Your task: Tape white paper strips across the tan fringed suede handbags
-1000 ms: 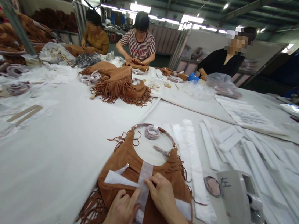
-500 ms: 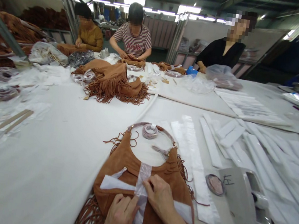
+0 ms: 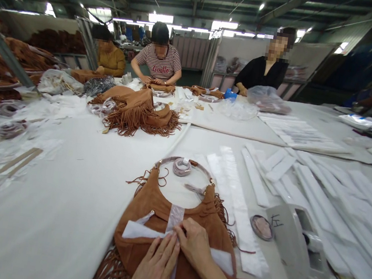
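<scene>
Fingers (image 3: 165,250) uncurl and your left hand (image 3: 155,269) now lies flat, gripping nothing, across the clear strip (image 3: 175,215) on the brown bag (image 3: 187,276) at near centre, seemingly pressing it down, while your right hand (image 3: 194,242) stays half-curled there, any pinch impossible to tell.

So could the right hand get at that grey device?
Probably yes: nothing tall stands between the right hand and the grey device, just part of the bag and a white strip.
</scene>
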`<state>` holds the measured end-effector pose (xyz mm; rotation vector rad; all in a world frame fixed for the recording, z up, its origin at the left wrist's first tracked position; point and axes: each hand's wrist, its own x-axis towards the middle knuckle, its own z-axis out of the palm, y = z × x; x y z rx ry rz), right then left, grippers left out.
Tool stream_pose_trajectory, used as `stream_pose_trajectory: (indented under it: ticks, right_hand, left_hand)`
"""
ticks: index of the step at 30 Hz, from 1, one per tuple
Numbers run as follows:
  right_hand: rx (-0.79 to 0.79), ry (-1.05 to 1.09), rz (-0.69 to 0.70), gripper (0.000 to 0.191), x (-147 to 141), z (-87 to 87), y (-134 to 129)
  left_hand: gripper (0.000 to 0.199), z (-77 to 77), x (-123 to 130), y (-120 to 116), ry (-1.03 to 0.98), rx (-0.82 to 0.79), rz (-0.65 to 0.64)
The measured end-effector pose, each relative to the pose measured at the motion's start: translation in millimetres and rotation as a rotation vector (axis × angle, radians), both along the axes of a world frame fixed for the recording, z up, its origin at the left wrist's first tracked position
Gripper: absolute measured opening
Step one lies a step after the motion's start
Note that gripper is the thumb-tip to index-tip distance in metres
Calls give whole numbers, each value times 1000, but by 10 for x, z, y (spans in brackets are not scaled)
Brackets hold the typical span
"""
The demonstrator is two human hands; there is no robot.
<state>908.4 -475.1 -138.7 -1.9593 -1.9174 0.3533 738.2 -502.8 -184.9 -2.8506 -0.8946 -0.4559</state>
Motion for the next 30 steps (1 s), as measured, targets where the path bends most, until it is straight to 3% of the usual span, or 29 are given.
stream_pose_trajectory:
  ticks: [6, 9, 11, 13, 16, 19, 24, 30]
  right_hand:
    - [61, 13, -10, 26, 1, -49, 36]
    - [265, 82, 3, 26, 7, -7, -26]
    - [444, 71, 116, 25, -8, 46, -129]
    - [520, -6, 322, 29, -43, 96, -251]
    - [387, -152, 488, 36, -110, 115, -369]
    - [224, -252, 432, 49, -138, 43, -357]
    - [107, -274, 392, 69, -95, -110, -271]
    - [41, -131, 321, 69, -192, 27, -386]
  left_hand:
    - [97, -42, -23, -66, 43, -69, 31]
    - [99, -12, -2, -70, 37, -49, 58]
    - [97, 1, 2, -70, 25, -23, 68]
    - [92, 14, 1, -72, 1, 8, 63]
    - [86, 41, 1, -77, -54, 64, 57]
    - [87, 69, -1, -74, -66, 85, 60]
    - [87, 94, -16, -59, -36, 109, 58]
    - [78, 4, -35, -103, -70, 151, 9]
